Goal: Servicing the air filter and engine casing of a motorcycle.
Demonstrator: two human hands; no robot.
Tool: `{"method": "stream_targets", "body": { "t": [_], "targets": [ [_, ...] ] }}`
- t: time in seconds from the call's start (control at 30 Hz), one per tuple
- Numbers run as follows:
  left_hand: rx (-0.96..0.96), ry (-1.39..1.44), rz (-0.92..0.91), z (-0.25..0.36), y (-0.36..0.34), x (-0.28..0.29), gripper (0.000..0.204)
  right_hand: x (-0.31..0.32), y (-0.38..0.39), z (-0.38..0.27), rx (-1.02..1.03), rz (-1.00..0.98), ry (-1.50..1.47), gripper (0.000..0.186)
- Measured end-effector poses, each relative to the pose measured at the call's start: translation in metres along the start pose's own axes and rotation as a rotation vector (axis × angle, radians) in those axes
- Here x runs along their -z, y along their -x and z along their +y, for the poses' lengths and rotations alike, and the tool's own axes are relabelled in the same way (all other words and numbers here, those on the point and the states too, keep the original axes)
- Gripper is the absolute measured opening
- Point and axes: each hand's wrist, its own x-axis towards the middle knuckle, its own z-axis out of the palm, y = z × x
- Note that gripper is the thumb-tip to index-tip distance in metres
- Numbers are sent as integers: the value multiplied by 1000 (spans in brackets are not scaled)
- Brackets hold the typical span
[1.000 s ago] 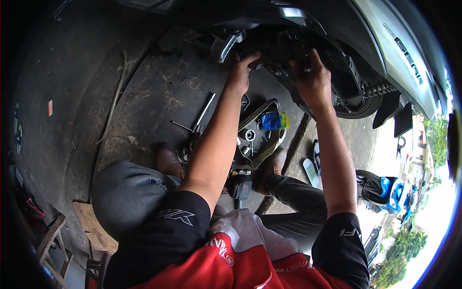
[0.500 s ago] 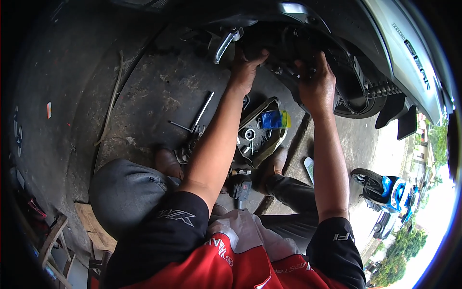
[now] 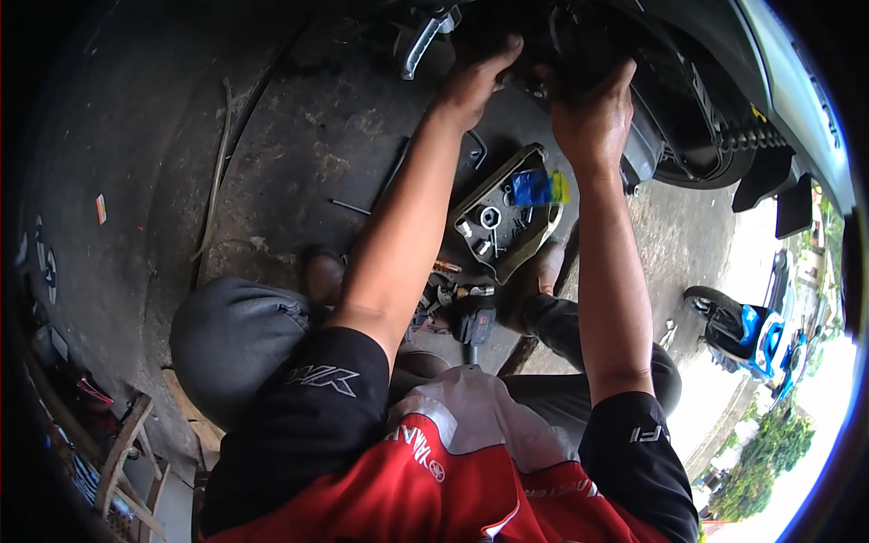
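Both my arms reach forward under a light-coloured scooter (image 3: 774,54), into deep shadow. My left hand (image 3: 471,86) is bent round a dark part beside the bright metal footrest (image 3: 425,41); its thumb shows, while the other fingers are lost in the dark. My right hand (image 3: 593,122) curls at the opposite side of the dark underside, thumb and forefinger partly visible. What lies between the hands is too dark to name. To the right of my right hand are the rear wheel (image 3: 715,176) and a coil spring (image 3: 756,138).
Between my feet lies a tray (image 3: 516,258) holding a ring-shaped part, small hardware and a blue-and-yellow packet (image 3: 536,187). Near it are a cordless power tool (image 3: 475,321) and a T-handle wrench (image 3: 351,207). A blue motorbike (image 3: 760,339) stands outside at right. A wooden stool (image 3: 122,452) is at lower left.
My view has shifted, so the tray and tools sit lower and further right. Both hands appear higher in the picture, deeper in the shadow, and my right fingers look more curled.
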Motion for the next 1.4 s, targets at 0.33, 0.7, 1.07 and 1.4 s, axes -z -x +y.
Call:
{"method": "stream_targets", "body": {
  "t": [0.33, 0.7, 1.07, 1.4],
  "targets": [
    [-52, 128, -36, -18, -19, -11, 57, 14, 0, 9, 226, 116, 240, 94],
    [6, -32, -188, 11, -5, -11, 92, -23, 231, 202, -445, -937, 184, 36],
    [264, 497, -351, 9, -21, 8, 92, -94, 305, 199, -224, -1048, 468, 22],
    [19, 17, 1, -3, -9, -10, 74, -55, 246, 130, -273, -344, -128, 18]
  ]
}}
